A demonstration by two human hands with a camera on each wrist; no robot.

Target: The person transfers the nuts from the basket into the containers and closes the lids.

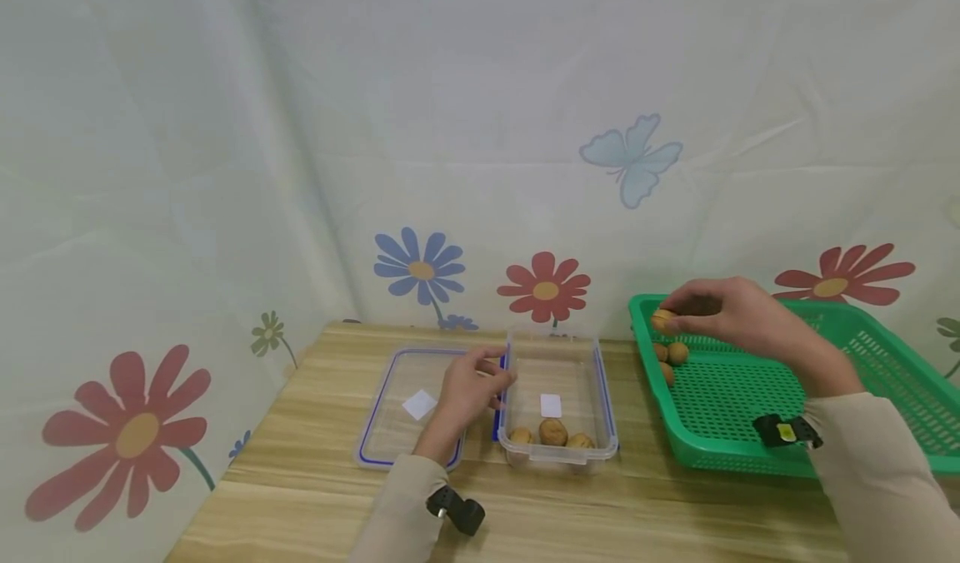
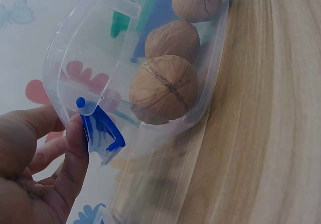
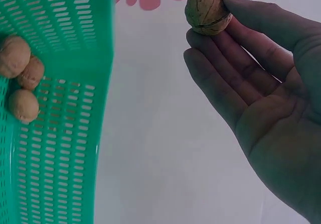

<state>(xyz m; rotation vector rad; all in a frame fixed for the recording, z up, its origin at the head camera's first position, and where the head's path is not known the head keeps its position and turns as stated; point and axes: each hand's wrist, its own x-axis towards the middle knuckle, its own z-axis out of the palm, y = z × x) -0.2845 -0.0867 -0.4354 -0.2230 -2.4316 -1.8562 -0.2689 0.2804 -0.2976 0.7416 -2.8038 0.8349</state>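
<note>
My left hand [image 1: 480,380] reaches to the left wall of a clear plastic container [image 1: 592,380] with blue latches. In the left wrist view the thumb [image 2: 75,148] and fingers pinch the wall at a blue latch [image 2: 103,133]. Three walnuts [image 1: 552,432] lie at the container's near end [image 2: 164,88]. My right hand [image 1: 720,309] pinches one walnut [image 1: 663,321] between thumb and fingertips above the far left corner of a green slotted basket [image 1: 750,396]. The right wrist view shows that walnut [image 3: 206,8] at the fingertips, and three more walnuts [image 3: 20,78] in the basket [image 3: 55,148].
The container's clear lid [image 1: 405,405], edged in blue, lies flat on the wooden table [image 1: 300,496] left of the container. A flower-printed cloth backdrop [image 1: 480,171] rises behind the table. The basket sits at the right, close to the container.
</note>
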